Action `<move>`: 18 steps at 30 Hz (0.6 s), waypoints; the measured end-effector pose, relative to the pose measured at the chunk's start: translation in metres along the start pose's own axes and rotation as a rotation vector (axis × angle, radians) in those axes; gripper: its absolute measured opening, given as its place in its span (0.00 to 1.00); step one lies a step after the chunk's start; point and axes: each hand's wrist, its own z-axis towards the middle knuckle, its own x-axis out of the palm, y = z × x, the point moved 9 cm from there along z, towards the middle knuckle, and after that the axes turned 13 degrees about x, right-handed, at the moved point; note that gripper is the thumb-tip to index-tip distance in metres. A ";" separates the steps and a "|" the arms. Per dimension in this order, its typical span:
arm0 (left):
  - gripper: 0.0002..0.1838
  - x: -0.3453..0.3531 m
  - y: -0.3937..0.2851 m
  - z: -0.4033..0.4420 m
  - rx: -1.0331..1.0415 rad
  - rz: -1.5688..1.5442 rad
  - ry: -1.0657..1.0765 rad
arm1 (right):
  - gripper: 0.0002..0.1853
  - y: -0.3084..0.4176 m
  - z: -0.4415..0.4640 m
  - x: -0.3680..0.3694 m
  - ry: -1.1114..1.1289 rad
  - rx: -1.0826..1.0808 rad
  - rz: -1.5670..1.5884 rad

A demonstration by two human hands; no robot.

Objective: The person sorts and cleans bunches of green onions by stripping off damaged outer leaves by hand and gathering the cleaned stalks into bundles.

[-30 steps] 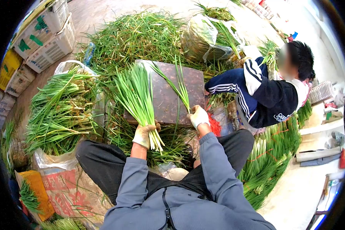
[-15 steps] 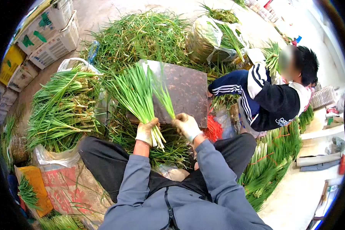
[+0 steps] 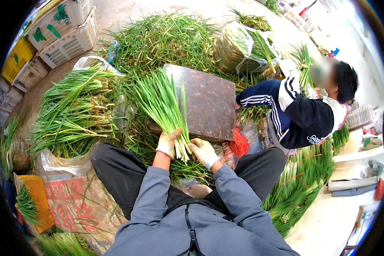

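My gloved left hand (image 3: 170, 144) is wrapped round a bunch of long green stalks (image 3: 161, 100), its pale ends poking out below the fingers. Against the right side of that bunch, my gloved right hand (image 3: 202, 152) has its fingers pinched near the white ends, on a few thin stalks (image 3: 184, 106). The bunch's leaves fan up over the left edge of a dark, speckled board (image 3: 209, 98) in front of my knees. Both hands are almost touching, just below the board's near edge.
A large leafy heap (image 3: 162, 42) lies beyond the board. Left are a bagged pile of stalks (image 3: 79, 113) and stacked crates (image 3: 68, 45). A person (image 3: 309, 115) sits at the right, near red ties (image 3: 239, 143) and tied bundles (image 3: 305, 183).
My right hand has moved left and down from the board's near edge to the bunch, bringing its few stalks alongside. My left hand still holds the bunch. The seated person's hand has risen with stalks.
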 end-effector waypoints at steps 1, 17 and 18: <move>0.25 0.005 -0.002 -0.002 -0.004 -0.035 0.021 | 0.19 0.007 -0.004 0.000 0.000 -0.019 -0.020; 0.27 0.011 0.003 -0.005 0.034 -0.049 -0.015 | 0.14 0.018 -0.002 -0.005 -0.284 -0.369 -0.174; 0.27 0.010 0.001 -0.005 0.048 -0.038 -0.036 | 0.14 0.017 -0.003 -0.009 -0.313 -0.410 -0.112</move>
